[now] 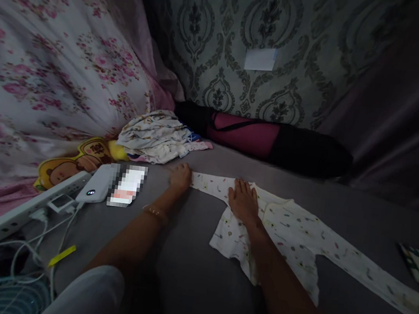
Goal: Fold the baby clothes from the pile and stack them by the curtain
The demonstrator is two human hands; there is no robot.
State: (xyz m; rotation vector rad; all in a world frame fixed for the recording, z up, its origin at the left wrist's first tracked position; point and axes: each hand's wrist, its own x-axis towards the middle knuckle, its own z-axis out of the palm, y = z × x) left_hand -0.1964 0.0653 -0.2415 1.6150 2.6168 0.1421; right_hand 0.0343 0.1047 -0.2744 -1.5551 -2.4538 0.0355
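A small white long-sleeved shirt (291,232) with a scattered print lies spread on the grey bed sheet (190,255). Its sleeves stretch out to both sides. At the end of the left-hand sleeve (210,182), my left hand (181,177) is closed on the cuff. My right hand (243,200) rests flat on the shirt near that sleeve's shoulder, fingers extended. My right forearm hides part of the shirt's body.
A clothes pile (155,135) sits at the back left, near a long black and maroon bag (246,133) by the wall. On the left are a power strip (9,217) with cables, a white power bank (98,184) and a blurred-out phone-like object (128,186).
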